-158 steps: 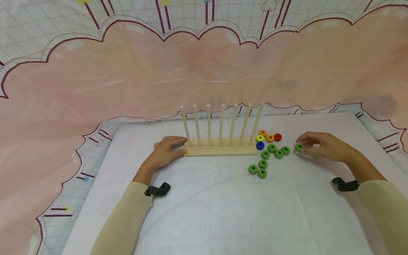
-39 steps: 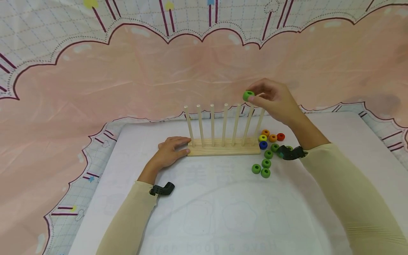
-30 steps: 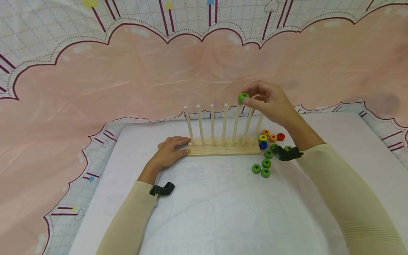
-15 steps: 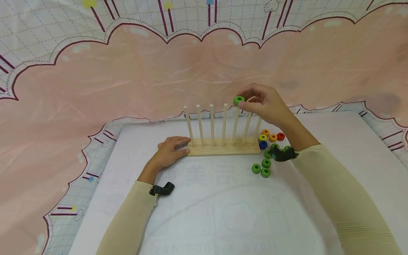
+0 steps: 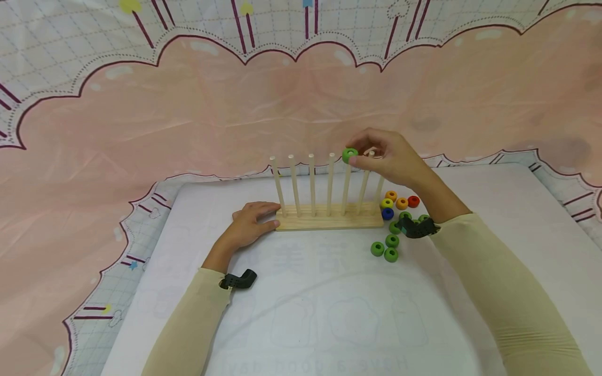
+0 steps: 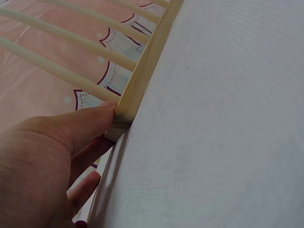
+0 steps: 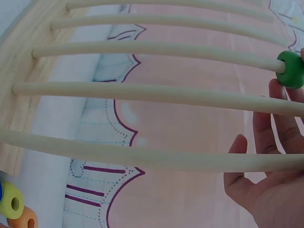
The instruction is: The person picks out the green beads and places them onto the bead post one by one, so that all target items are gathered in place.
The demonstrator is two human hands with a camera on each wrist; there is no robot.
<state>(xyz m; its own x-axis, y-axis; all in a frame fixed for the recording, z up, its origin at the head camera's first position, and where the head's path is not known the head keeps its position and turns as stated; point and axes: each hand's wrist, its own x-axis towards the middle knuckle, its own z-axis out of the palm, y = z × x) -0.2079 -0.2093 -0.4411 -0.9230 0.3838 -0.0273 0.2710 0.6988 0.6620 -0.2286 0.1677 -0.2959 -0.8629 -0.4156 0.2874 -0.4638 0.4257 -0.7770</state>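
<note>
A wooden peg rack [image 5: 329, 222] with several upright dowels stands on the white table. My left hand [image 5: 246, 225] grips the left end of its base, and in the left wrist view the thumb [image 6: 90, 121] lies against the base's edge. Up at the dowel tops, my right hand [image 5: 388, 156] pinches a green bead [image 5: 349, 155] between thumb and fingers. The tip of the third dowel from the right sits in the hole of that bead, as the right wrist view shows the dowel [image 7: 161, 54] entering the green bead [image 7: 289, 70].
Right of the rack lie a blue bead [image 5: 388, 213], a yellow bead [image 5: 386, 203], two orange beads [image 5: 402, 203] and a red bead [image 5: 413, 201]. Several loose green beads [image 5: 391, 255] lie nearer, some partly behind the right wrist's camera [image 5: 417, 228]. A patterned cloth [image 5: 211, 120] hangs behind.
My right hand picked up a green bead from the table's right side, carried it left over the rack, then lowered it onto a dowel's tip. My left hand stayed on the base.
</note>
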